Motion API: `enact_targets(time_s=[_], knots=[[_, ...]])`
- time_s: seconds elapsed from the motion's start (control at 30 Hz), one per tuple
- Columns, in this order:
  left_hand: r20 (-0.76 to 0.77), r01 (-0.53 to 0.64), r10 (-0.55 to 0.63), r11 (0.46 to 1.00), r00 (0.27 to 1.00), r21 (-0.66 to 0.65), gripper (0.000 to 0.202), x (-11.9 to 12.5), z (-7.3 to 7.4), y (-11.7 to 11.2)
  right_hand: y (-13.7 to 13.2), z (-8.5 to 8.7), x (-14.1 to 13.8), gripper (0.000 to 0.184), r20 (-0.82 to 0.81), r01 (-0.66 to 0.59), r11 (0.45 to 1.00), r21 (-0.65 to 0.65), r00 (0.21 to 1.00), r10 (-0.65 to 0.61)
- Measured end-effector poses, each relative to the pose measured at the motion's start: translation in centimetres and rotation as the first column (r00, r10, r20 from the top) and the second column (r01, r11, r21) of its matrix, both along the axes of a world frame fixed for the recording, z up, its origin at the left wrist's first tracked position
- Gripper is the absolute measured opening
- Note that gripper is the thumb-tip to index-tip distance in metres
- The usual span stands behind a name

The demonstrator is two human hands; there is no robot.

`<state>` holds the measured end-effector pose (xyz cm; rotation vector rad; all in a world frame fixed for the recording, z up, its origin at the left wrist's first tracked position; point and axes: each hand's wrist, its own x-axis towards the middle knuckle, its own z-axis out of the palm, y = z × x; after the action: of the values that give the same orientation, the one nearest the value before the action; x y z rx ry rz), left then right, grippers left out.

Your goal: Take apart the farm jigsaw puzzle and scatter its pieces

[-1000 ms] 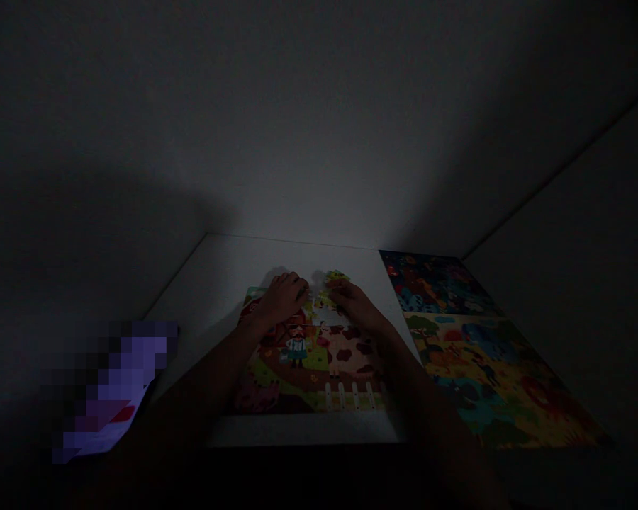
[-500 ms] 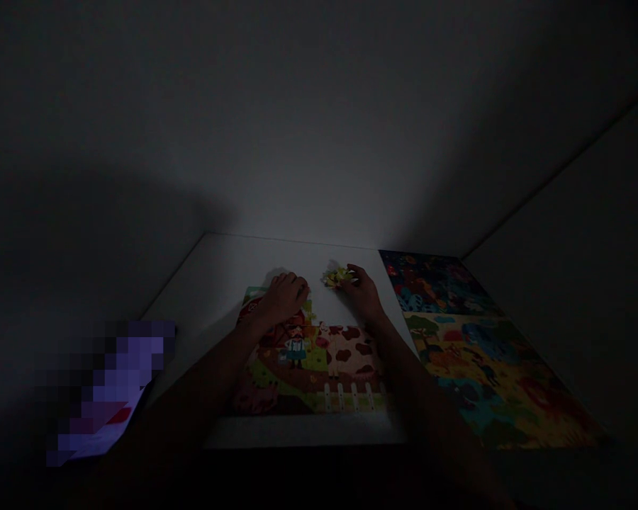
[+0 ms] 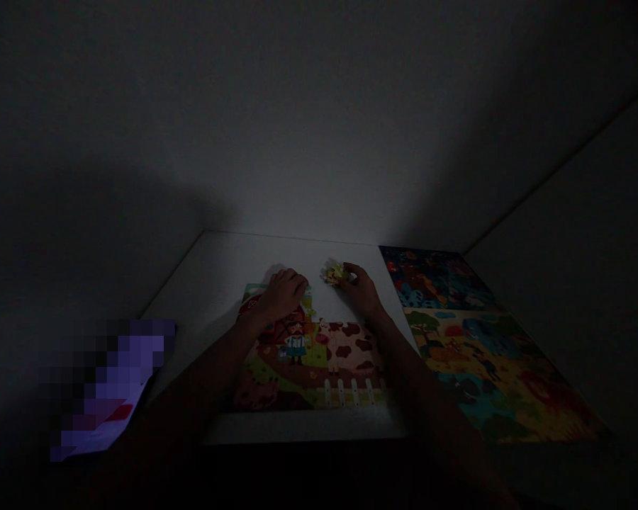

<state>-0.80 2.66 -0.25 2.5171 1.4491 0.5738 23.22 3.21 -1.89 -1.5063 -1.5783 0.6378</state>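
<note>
A farm jigsaw puzzle [image 3: 351,350], partly assembled, lies on the white table; it shows a brown-spotted cow, a farmer in blue, a red barn and a white fence. Over its upper left part rests my left hand [image 3: 284,290], with fingers bent and held together near the top edge. Whatever lies beneath those fingertips is hidden. To the right, my right hand [image 3: 360,287] pinches a yellow-green puzzle piece [image 3: 334,273] between thumb and fingers, above the bare area behind the cow. Dim light blurs the piece's picture.
Two more picture puzzles lie along the right side: a dark blue one [image 3: 430,280] at the back and a yellow savanna one [image 3: 489,368] in front. A lit, pixelated screen [image 3: 122,382] stands at the left. Walls rise beyond the white table [image 3: 234,251].
The piece in my right hand has turned slightly and shows more of its face. My left hand stays on the puzzle almost unmoved. The whole view has shifted up a little.
</note>
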Motion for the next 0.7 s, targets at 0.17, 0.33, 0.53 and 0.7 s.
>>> enact_targets(time_s=[0.17,0.33,0.53,0.7], knots=[[0.099,0.011,-0.009,1.000,0.995,-0.025,0.027,-0.07,0.17,0.00,0.21,-0.39,0.10,0.046,0.043,0.000,0.999,0.042,0.999,-0.002],[0.155,0.023,-0.016,0.999,0.988,-0.048,0.032,-0.19,0.37,0.09,0.10,-0.45,0.08,0.039,0.040,-0.004,0.998,0.061,0.999,0.002],[0.217,0.025,-0.015,0.999,0.976,-0.042,0.033,-0.31,0.53,0.05,-0.04,-0.04,0.16,0.036,0.029,-0.001,0.997,0.078,1.000,-0.001],[0.322,0.044,-0.024,0.997,0.946,-0.056,0.032,-0.48,0.48,-0.17,-0.16,0.26,0.48,0.037,-0.007,0.014,0.996,0.093,1.000,-0.014]])
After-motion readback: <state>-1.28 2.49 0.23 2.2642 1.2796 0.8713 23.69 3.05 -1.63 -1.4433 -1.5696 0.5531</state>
